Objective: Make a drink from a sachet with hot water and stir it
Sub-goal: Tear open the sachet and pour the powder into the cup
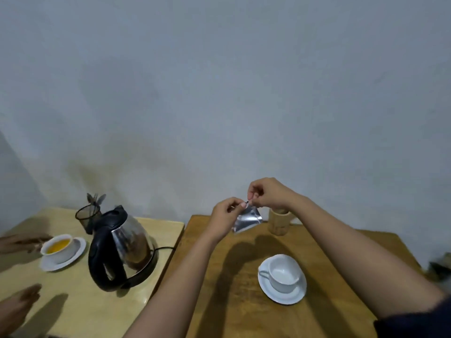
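A silver foil sachet [247, 219] hangs in the air above the far part of the brown wooden table [234, 289]. My left hand [225, 217] and my right hand [267, 192] both pinch its top corner, fingertips close together. An empty white cup [284, 273] stands on a white saucer [283, 292] near the table's middle right, below and in front of the hands. A steel kettle with a black handle [122, 248] sits on its base on the pale table [80, 311] to the left.
A bamboo holder [279, 222] stands behind the sachet. On the pale table are a mesh cup with spoons [88, 215] and a white cup of orange drink [59, 247] on a saucer. Another person's hands [18, 306] rest at the left edge.
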`<state>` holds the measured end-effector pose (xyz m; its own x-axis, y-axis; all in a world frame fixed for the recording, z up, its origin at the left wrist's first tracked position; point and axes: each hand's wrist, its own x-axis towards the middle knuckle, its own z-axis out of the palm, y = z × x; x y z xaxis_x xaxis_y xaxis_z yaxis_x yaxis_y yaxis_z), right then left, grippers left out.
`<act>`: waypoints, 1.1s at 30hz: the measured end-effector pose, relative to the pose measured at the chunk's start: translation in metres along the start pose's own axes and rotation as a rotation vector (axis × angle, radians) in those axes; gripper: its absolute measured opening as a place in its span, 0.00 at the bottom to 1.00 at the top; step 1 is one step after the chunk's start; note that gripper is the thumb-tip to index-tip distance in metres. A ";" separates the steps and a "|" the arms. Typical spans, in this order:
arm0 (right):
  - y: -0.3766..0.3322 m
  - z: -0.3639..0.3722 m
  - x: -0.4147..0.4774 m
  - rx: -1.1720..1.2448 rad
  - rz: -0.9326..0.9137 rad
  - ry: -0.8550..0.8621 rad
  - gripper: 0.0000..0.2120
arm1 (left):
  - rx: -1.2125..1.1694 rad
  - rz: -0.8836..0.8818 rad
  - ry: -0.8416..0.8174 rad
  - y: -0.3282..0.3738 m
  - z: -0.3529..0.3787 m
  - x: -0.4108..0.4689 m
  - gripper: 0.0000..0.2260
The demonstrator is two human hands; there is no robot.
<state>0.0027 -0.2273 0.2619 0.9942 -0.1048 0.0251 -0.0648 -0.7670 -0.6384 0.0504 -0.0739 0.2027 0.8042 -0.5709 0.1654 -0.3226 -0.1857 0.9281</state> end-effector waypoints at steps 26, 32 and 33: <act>-0.001 -0.003 -0.011 -0.254 -0.320 0.224 0.07 | -0.226 -0.072 -0.006 0.027 0.001 0.026 0.08; 0.000 -0.002 -0.012 -0.267 -0.346 0.220 0.08 | -0.196 -0.043 -0.009 0.029 0.001 0.025 0.10; 0.001 -0.002 -0.013 -0.269 -0.345 0.219 0.08 | -0.195 -0.043 -0.008 0.029 0.001 0.025 0.10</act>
<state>-0.0102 -0.2275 0.2624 0.9220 0.0763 0.3797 0.2171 -0.9137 -0.3435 0.0608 -0.0944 0.2338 0.8109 -0.5724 0.1219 -0.1842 -0.0520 0.9815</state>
